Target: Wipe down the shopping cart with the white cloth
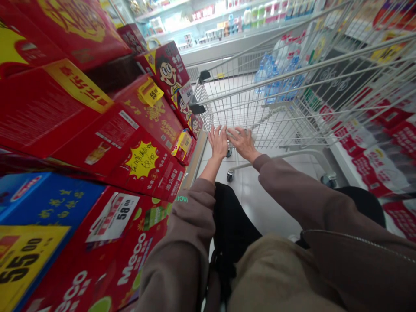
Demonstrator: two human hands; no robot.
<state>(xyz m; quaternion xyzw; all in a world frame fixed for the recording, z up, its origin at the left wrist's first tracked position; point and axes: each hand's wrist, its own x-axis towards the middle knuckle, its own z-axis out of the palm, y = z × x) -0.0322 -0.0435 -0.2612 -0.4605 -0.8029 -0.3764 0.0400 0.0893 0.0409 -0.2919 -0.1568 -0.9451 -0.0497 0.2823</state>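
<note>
A metal wire shopping cart (260,93) stands tilted across the view in front of me, with dark plastic pieces at its corners. My left hand (218,141) is at the cart's lower near corner, its fingers stretched up against or close to the wires. Beside it, my right hand (242,142) reaches in from the right with fingers apart and slightly bent. The fingertips of both hands nearly meet. Whether they press on the wires cannot be made out. A small whitish thing, blurred, shows just behind my right hand. Nothing held is visible in either hand.
Stacked red drink boxes (107,143) with price signs line the left side. A cart wheel (230,175) rests on the tiled floor (256,203). Bottled water packs (281,71) show through the wires. Red-and-white packs (373,160) stand right; a lit cooler shelf (221,30) runs behind.
</note>
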